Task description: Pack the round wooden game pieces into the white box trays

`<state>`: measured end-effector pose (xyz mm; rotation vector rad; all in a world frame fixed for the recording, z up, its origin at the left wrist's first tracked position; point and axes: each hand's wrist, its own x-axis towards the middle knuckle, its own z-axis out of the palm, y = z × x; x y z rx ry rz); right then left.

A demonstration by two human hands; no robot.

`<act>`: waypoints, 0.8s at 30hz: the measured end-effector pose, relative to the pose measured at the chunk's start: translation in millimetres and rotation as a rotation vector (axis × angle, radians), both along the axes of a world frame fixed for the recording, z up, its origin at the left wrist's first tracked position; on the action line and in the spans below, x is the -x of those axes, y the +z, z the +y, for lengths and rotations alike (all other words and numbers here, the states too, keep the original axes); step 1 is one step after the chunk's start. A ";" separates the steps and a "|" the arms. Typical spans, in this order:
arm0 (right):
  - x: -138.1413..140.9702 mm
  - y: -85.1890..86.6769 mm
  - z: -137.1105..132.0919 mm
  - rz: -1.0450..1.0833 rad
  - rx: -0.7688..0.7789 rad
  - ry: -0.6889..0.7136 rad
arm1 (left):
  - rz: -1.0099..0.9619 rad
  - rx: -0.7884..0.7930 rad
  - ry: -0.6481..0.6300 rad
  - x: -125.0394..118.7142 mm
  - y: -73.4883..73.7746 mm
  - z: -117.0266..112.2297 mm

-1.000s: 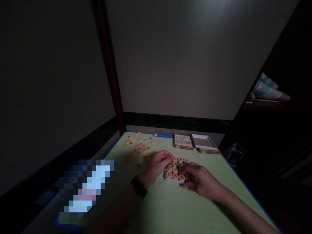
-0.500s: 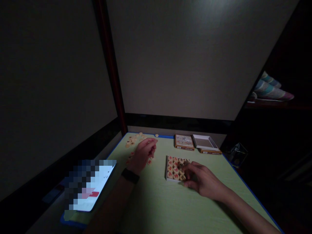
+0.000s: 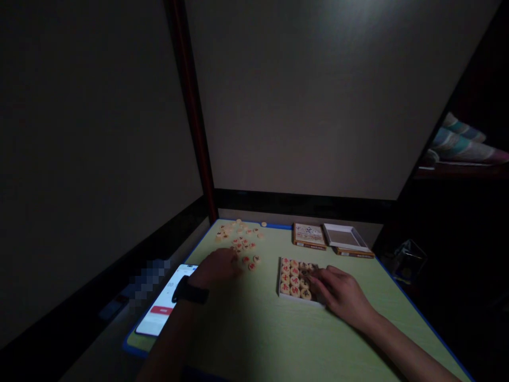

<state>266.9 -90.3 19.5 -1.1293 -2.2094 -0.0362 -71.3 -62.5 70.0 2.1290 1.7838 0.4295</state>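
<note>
A shallow white-sided box (image 3: 280, 281) stands on the table, with rows of round Chinese chess pieces (image 3: 295, 281) in it, marked red on the left and black on the right. Over the box's right side, my right hand (image 3: 344, 294) has its fingers drawn together among the black pieces; whatever they grip is hidden. My left hand (image 3: 218, 269), with a black band on the wrist, hangs low at the near left edge of the loose chess pieces (image 3: 240, 244). Its fingers are dark and smeared, so their hold cannot be made out.
At the back right lie a printed box (image 3: 309, 234) and an open white tray (image 3: 345, 237) on another box. A lit phone (image 3: 153, 317) rests at the table's left edge. One lone piece (image 3: 264, 224) sits by the back edge. A wall (image 3: 298, 106) rises behind.
My left hand has moved left and nearer to me, uncovering more loose pieces. My right hand's fingers have drawn closer together over the box. The view has shifted slightly.
</note>
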 end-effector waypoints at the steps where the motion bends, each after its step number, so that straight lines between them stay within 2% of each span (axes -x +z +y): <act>1: 0.2 -0.3 0.0 -0.012 -0.012 -0.001 | 0.056 0.015 0.005 0.1 -4.3 -4.1; 6: 1.2 1.8 -1.5 -0.039 -0.052 0.007 | 0.122 0.034 0.014 -5.3 -19.1 -14.5; 16: 0.7 4.1 -1.6 -0.039 -0.065 0.003 | 0.085 0.018 0.009 4.8 -28.5 -8.2; 21: 0.3 3.2 -1.6 -0.033 -0.074 0.002 | 0.046 -0.025 0.048 5.1 -25.3 -5.7; 24: 0.5 2.7 -1.5 -0.020 -0.096 0.003 | 0.010 -0.122 0.086 1.1 -19.5 -4.4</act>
